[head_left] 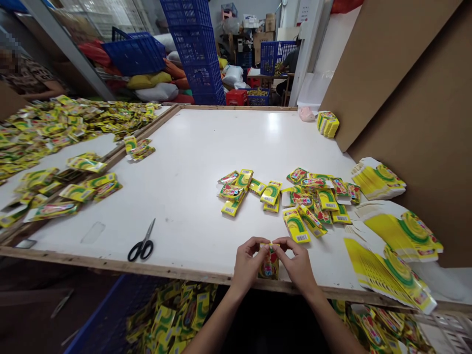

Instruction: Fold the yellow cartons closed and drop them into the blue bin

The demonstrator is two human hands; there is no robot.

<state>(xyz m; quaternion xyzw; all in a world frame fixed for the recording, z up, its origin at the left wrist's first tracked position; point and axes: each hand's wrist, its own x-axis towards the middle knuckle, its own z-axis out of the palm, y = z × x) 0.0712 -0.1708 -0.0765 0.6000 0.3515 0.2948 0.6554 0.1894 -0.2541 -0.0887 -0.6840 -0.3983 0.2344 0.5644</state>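
Observation:
Between my two hands a small yellow, green and red printed carton [270, 265] stands at the table's front edge. My left hand [250, 258] pinches its upper left side, thumb and fingers closed together. On the upper right side, my right hand [294, 258] grips it the same way, the thumbs nearly meeting at the top. Just beyond my hands lies a loose heap of similar cartons [301, 198], and a smaller group of cartons [236, 189] lies left of it. Fanned stacks of flat cartons [391, 270] rest to the right.
Black-handled scissors [141, 248] lie at the front left of the white table [199, 162]. Cartons [73, 118] are piled on the left table, where a person sits. Cardboard [398, 98] borders the right side. Below the edge, a blue crate [106, 314] holds more cartons.

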